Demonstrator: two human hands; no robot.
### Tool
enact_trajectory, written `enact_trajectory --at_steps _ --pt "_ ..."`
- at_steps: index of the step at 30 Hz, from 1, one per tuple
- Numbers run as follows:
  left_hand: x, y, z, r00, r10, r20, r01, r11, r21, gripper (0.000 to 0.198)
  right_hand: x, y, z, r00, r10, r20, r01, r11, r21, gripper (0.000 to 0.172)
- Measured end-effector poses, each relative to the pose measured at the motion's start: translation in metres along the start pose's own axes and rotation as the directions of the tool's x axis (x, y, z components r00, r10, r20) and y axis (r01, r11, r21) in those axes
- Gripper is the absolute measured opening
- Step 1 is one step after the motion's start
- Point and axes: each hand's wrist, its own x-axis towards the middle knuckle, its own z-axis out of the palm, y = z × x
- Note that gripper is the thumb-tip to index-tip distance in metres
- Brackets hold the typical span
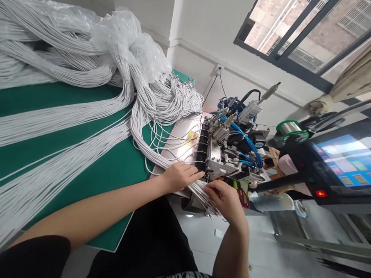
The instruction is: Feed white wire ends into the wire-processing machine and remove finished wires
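Note:
A thick bundle of thin white cables (pixel 154 152) runs across the metal plate (pixel 181 136), and its loose ends hang past the plate's near edge. My left hand (pixel 179 176) lies over this bundle with its fingers stretched toward the black slotted strip (pixel 203 146) of the machine; its thumb is hidden. Just right of it, my right hand (pixel 225 198) has thumb and forefinger closed at the cables beside the loose ends. How many cables are between these fingers cannot be made out. Several single cables loop over the plate into the strip.
Large cable bundles, partly in clear plastic (pixel 125 34), cover much of the green table (pixel 106 193). The machine (pixel 220 144) carries blue hoses. At right are a wire spool (pixel 292 130) and a lit screen (pixel 350 158) on an arm. Red-handled scissors (pixel 243 198) lie beyond my right hand.

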Motion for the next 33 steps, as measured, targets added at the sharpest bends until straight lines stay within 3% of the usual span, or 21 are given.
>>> enact_trajectory --at_steps 7,12,16,20,24,27,30,33 --pt "0.001 0.003 -0.003 0.992 -0.051 -0.113 0.059 0.996 0.071 0.034 0.014 0.026 0.009 0.958 0.114 -0.263 -0.079 0.987 0.14 0.024" --pt "0.002 0.002 -0.006 0.974 -0.153 -0.168 0.171 0.98 0.098 0.02 0.011 0.041 0.007 0.892 0.165 -0.42 -0.099 0.98 0.174 0.024" --pt "0.002 0.001 -0.007 0.979 -0.097 -0.179 0.116 0.989 0.095 0.016 0.006 0.046 0.001 0.893 0.114 -0.436 -0.053 0.987 0.151 0.021" --pt "0.001 0.0 -0.007 0.992 -0.025 -0.122 0.032 0.998 0.056 0.021 0.008 0.049 0.005 0.876 0.068 -0.477 0.022 0.983 0.182 0.021" --pt "-0.002 -0.002 -0.004 0.998 0.002 -0.067 -0.001 1.0 0.015 0.026 0.017 0.053 0.021 0.86 0.174 -0.479 0.039 0.914 0.403 0.025" --pt "-0.003 -0.003 -0.003 1.0 -0.004 -0.017 0.003 1.0 -0.018 0.027 0.022 0.055 0.036 0.868 0.282 -0.41 0.053 0.766 0.64 0.029" --pt "-0.004 -0.003 -0.003 0.999 -0.013 0.039 0.015 0.999 -0.044 0.033 0.024 0.053 0.045 0.867 0.342 -0.363 0.052 0.662 0.748 0.03" --pt "-0.004 -0.002 -0.003 0.999 -0.028 0.046 0.03 0.998 -0.058 0.036 0.021 0.053 0.045 0.863 0.352 -0.361 -0.004 0.72 0.694 0.03"
